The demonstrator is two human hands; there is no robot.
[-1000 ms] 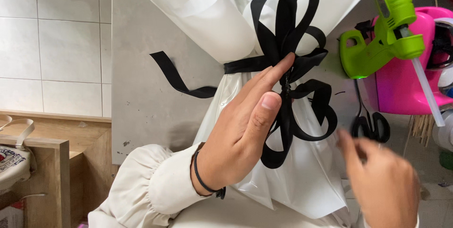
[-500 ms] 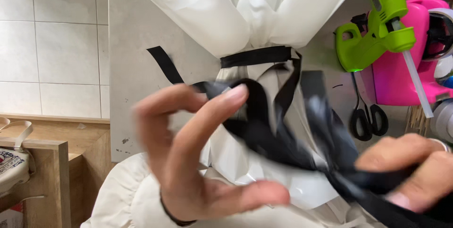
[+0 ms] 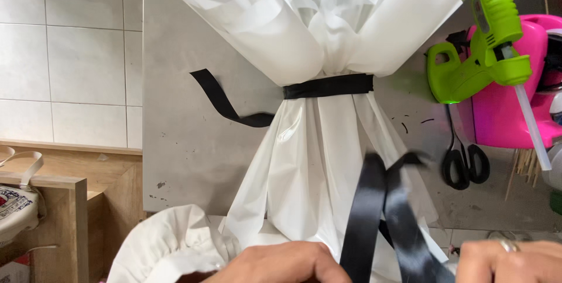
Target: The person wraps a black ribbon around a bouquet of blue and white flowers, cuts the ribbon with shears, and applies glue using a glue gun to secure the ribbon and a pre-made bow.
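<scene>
A bouquet wrapped in white paper (image 3: 316, 160) lies on a grey surface (image 3: 187, 142), with a black ribbon band (image 3: 328, 86) tied around its neck and one loose tail (image 3: 219, 100) trailing left. My left hand (image 3: 281, 262) is at the bottom edge, fingers curled against a loose black ribbon bow (image 3: 380, 212) whose loops rise blurred in front of the wrap. My right hand (image 3: 515, 258), wearing a ring, sits low at the bottom right, just beside the ribbon; its fingers are cut off by the frame. My white sleeve (image 3: 164, 242) bunches at the lower left.
A green glue gun (image 3: 486, 54) with a glue stick leans on a pink container (image 3: 515, 107) at the right. Black scissors (image 3: 465, 163) and thin wooden sticks (image 3: 518, 169) lie below it. White tiles and a wooden ledge (image 3: 58, 195) are at the left.
The black bow has come off the bouquet's neck, leaving only the flat band. Both hands dropped to the bottom edge with the ribbon loops between them.
</scene>
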